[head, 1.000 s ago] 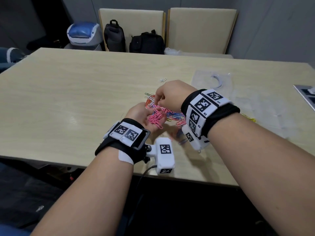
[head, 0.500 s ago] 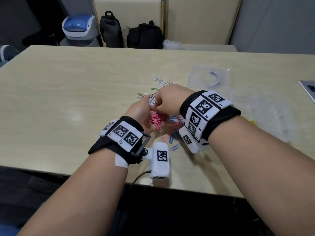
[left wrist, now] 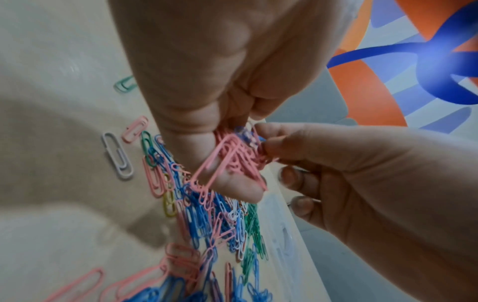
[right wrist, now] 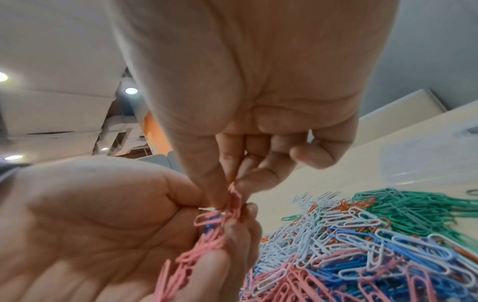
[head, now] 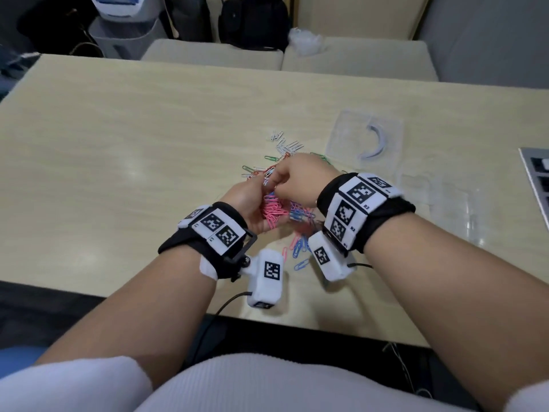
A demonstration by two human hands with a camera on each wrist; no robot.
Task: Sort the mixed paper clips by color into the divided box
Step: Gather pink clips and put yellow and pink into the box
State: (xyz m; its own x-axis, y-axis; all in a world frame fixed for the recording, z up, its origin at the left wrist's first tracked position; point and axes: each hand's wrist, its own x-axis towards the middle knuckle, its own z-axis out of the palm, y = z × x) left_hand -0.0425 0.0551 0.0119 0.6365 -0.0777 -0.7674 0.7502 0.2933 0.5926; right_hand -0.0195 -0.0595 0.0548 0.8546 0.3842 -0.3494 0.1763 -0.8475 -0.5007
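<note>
Pink clips (head: 271, 210) fill my left hand (head: 246, 203), which lies palm up just above the table (head: 118, 162) with the fingers curled round the bunch. My right hand (head: 300, 182) sits above it, back up, thumb and forefinger pinched on the top of that same pink bunch; in the right wrist view the pinch closes on a pink clip (right wrist: 234, 199) at the fingertips of my left hand, and the other right fingers are curled in loosely. In the left wrist view a blue clip (left wrist: 243, 132) shows among the pink ones at the place where both hands meet.

Under and beyond my hands lies the mixed pile (head: 297, 221) on the table: blue and pink nearest me, white (head: 286, 145) at the far side, green (right wrist: 403, 206) to the right, some orange in between. A few single clips lie apart on the near side of the pile, among them a blue one (head: 301, 264).

Right of the pile, well clear of my hands, sits a clear plastic lid (head: 365, 138). Nearer me lies the clear box (head: 463, 203), faint against the wood; I cannot tell its compartments.
</note>
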